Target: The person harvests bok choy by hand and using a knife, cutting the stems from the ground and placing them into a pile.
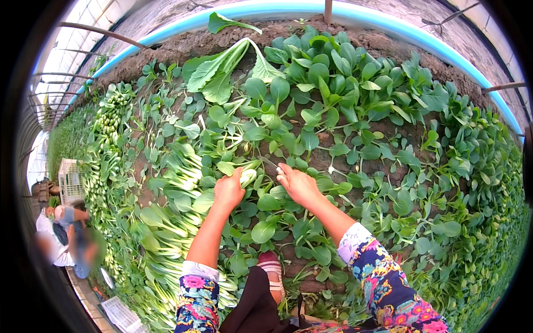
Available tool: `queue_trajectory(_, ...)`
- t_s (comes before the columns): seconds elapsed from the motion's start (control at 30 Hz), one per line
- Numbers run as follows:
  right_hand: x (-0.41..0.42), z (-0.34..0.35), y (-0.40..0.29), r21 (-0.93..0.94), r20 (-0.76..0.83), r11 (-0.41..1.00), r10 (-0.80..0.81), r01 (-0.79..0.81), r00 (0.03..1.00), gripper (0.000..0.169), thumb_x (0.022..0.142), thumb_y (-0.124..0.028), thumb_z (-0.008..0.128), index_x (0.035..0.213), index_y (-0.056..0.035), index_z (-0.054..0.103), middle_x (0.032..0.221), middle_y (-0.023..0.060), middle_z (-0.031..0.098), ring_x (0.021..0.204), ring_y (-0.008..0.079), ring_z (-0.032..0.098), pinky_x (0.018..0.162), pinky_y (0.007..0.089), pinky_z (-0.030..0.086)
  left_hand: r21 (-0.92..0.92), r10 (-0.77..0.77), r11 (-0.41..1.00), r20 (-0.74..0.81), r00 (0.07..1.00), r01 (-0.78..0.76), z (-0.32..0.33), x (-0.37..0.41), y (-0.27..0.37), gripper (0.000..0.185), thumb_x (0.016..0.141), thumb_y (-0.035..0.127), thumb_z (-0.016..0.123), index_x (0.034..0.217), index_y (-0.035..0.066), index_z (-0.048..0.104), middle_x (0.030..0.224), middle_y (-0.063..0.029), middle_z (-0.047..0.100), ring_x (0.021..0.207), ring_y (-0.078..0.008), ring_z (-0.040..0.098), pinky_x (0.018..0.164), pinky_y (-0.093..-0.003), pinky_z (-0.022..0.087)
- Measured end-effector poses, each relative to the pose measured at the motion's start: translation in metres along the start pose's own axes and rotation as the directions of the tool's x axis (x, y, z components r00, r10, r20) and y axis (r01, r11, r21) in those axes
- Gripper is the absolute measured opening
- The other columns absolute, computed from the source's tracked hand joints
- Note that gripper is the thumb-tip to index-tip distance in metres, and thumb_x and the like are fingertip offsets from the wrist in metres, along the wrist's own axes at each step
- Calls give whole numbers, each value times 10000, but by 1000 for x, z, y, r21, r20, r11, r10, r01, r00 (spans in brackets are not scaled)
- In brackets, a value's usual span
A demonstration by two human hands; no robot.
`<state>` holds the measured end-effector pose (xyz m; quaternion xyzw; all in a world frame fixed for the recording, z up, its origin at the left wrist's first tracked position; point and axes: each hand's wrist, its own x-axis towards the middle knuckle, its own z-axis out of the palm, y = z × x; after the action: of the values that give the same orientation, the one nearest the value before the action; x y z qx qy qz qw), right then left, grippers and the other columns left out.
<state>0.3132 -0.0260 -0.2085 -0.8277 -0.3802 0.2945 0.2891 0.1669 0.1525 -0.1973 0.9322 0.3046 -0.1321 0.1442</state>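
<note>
My left hand (pixel 229 192) is closed around a bok choy plant, whose pale stem base (pixel 248 177) points right out of the fist. In my right hand (pixel 298 186) is a small knife; its thin blade (pixel 267 161) points up and left, low among the leaves. A short gap separates the blade from the held stem. Left of my left hand lies a bunch of cut bok choy (pixel 189 168) with white stems. More cut bok choy (pixel 173 245) is laid in a row beside my left forearm. The knife's handle is mostly hidden by my fingers.
Rooted bok choy (pixel 333 73) stands dense ahead and to the right. A large wilted leafy plant (pixel 225 68) lies at the bed's far edge, before a blue-white border (pixel 200 21). Plastic crates (pixel 71 181) and people (pixel 62 235) are at left. My sandalled foot (pixel 271 270) is below.
</note>
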Motion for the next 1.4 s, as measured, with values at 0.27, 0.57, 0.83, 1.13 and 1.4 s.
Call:
queue_trajectory(0.27,11,18,-12,-162,111,983,110,-91,988,462,940,-351,442,1369,-194,372,882,178,633,792,384,623,676,499,490,7,41,999,-129,991,-41,3,-13,11,622,621,104,716,1200,145,494,780,-197,597,756,-399,578,681,-478,476)
queue_trajectory(0.57,15,8,-7,121,108,973,185,-198,977,401,872,-347,551,1181,-92,556,983,199,645,931,346,621,810,406,486,-32,5,999,-163,987,-10,4,-38,6,642,620,100,742,1211,121,492,903,-160,614,831,-366,581,729,-441,470)
queue_trajectory(0.83,-36,-29,-63,868,206,434,128,-241,970,332,852,-246,673,1056,-6,570,837,27,612,648,96,578,571,235,492,-434,88,867,-347,934,-243,-36,-119,23,585,643,13,708,1198,93,542,1101,-126,623,997,-304,601,856,-366,473)
queue_trajectory(1.13,-92,-40,-92,315,-177,948,5,51,984,223,752,-75,696,936,-5,592,841,106,560,767,247,580,687,323,461,-657,125,733,-123,985,-175,-61,-169,33,668,676,83,727,1291,88,466,1189,-102,577,1102,-269,548,958,-366,415)
queue_trajectory(1.4,-128,-4,-101,641,-28,767,60,-28,998,311,830,-199,677,1061,-18,575,891,90,592,804,202,572,740,313,462,-270,361,852,-317,877,-449,-79,-139,-17,571,597,57,748,1136,111,566,1045,-78,624,1007,-245,577,1022,-455,330)
